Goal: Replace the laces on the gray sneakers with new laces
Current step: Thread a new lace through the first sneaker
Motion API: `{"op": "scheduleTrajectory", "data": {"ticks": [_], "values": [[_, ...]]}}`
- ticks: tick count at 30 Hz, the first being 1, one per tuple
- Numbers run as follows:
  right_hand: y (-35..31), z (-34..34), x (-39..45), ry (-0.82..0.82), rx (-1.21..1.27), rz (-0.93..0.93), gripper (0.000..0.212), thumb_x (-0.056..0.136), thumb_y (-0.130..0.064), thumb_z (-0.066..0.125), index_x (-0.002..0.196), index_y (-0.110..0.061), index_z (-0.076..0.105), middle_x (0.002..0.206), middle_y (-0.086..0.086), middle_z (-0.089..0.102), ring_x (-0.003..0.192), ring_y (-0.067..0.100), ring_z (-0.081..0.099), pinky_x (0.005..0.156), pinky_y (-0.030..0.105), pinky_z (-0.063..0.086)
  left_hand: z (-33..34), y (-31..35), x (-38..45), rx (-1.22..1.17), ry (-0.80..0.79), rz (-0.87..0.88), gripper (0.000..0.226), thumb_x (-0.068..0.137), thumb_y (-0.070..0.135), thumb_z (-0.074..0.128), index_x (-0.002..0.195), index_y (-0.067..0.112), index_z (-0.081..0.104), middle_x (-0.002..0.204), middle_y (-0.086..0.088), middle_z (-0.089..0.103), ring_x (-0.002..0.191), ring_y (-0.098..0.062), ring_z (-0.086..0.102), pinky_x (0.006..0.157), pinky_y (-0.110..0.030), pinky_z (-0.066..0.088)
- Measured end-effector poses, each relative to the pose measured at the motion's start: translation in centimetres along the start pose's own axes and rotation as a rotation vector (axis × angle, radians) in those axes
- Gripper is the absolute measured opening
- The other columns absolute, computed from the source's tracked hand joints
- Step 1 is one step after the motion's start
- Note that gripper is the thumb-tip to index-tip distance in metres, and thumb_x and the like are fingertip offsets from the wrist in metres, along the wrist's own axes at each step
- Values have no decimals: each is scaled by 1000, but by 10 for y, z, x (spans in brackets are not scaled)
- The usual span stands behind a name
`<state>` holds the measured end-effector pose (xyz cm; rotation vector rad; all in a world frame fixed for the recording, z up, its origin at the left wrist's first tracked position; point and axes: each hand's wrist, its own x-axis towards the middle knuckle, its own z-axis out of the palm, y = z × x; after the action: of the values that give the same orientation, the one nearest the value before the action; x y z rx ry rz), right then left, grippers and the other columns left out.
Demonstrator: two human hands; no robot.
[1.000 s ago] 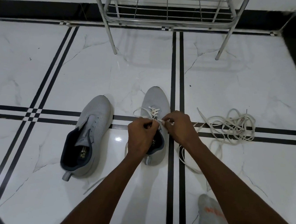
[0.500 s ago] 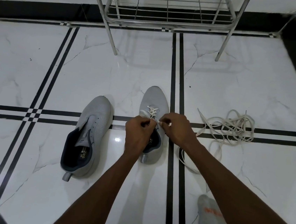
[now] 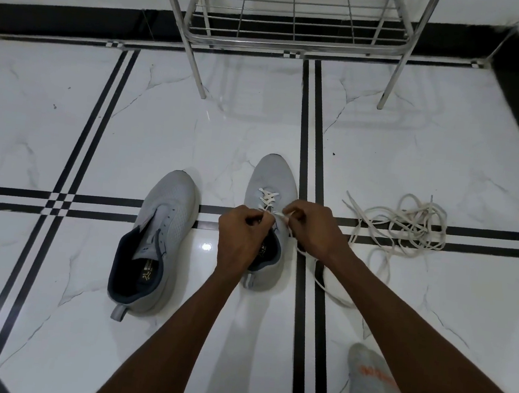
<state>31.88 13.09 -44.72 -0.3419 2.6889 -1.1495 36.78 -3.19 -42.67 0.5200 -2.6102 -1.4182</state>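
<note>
Two gray sneakers stand on the white floor. The left sneaker [image 3: 157, 240] has no lace and shows its dark lining. The right sneaker [image 3: 271, 178] has a white lace [image 3: 267, 197] crossed through its front eyelets. My left hand [image 3: 241, 236] is over the shoe's tongue, fingers curled and pinching the lace. My right hand [image 3: 311, 227] pinches the other lace end at the shoe's right side; that end trails down to the floor by my forearm. My hands hide the middle eyelets.
A tangle of loose off-white laces [image 3: 405, 224] lies on the floor to the right. A metal wire rack [image 3: 290, 17] stands at the back against the black skirting. My foot in a gray sock [image 3: 372, 387] is at the lower right.
Both hands have shifted slightly toward the shoe's heel and drawn the lace tighter; the slack loop beside the shoe's left side is gone. The shoes stay in place.
</note>
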Motion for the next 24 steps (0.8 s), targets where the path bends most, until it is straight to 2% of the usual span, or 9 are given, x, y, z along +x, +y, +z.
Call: {"op": "scheduleTrajectory", "data": {"ticks": [3, 7, 10, 12, 14, 16, 19, 22, 24], "values": [[7, -3, -3, -63, -62, 66, 11, 95, -20, 60, 90, -18, 71, 82, -4, 69, 77, 12, 64, 69, 28, 49, -1, 1, -1, -4, 4, 28, 13, 87, 21, 73, 84, 11, 81, 75, 0, 74, 69, -8, 66, 64, -2, 44], [16, -15, -10, -210, 65, 170, 10, 100, -15, 52, 95, -19, 59, 84, -6, 68, 68, 3, 60, 60, 17, 44, -2, 0, 0, -35, 1, 43, 10, 86, 22, 75, 84, 13, 80, 76, 5, 73, 72, -6, 66, 68, -7, 47], [13, -28, -11, -204, 270, 245, 9, 101, -18, 51, 97, -18, 59, 83, 0, 73, 77, 14, 69, 75, 35, 55, -3, -2, 3, -50, 55, 46, 11, 88, 25, 76, 92, 15, 76, 86, 6, 71, 81, -8, 64, 74, -15, 50], [4, -40, -10, -139, 356, 259, 10, 100, -19, 56, 100, -13, 64, 79, 4, 68, 69, 13, 64, 71, 34, 55, -4, 1, 9, -64, 40, 130, 15, 91, 22, 74, 104, 16, 75, 98, 4, 71, 91, -8, 62, 82, -14, 47], [-6, -51, -7, -101, 408, 236, 12, 99, -22, 60, 101, -15, 70, 78, 3, 65, 63, 7, 60, 60, 25, 50, -5, 3, 20, -54, -91, 234, 24, 94, 21, 72, 117, 15, 74, 114, 3, 73, 104, -5, 62, 89, -9, 43], [-16, -58, -3, -89, 480, 204, 13, 98, -22, 63, 104, -16, 73, 82, 7, 71, 66, 8, 62, 57, 23, 48, -3, 12, 29, -22, -290, 244, 33, 96, 28, 70, 128, 18, 69, 125, 5, 70, 111, -3, 60, 91, -8, 42], [-27, -66, 3, -12, 524, 190, 13, 91, -20, 73, 102, -12, 72, 84, 4, 76, 65, 9, 66, 57, 18, 49, 3, 27, 37, -60, -431, 238, 26, 96, 30, 70, 121, 21, 73, 113, 9, 74, 102, -1, 65, 85, -13, 47], [-28, -78, 4, 21, 434, 182, 15, 86, -27, 78, 92, -14, 73, 79, 2, 76, 62, 7, 64, 52, 15, 46, 2, 30, 46, -100, -238, 186, 8, 95, 25, 71, 96, 22, 78, 91, 13, 75, 89, -2, 68, 84, -26, 54], [-23, -87, 2, -4, 397, 178, 11, 88, -28, 76, 89, -17, 76, 78, 2, 75, 62, 7, 61, 49, 16, 43, -4, 19, 56, -84, -66, 100, 7, 94, 22, 71, 91, 22, 78, 88, 12, 76, 87, -4, 70, 88, -37, 58]]}}
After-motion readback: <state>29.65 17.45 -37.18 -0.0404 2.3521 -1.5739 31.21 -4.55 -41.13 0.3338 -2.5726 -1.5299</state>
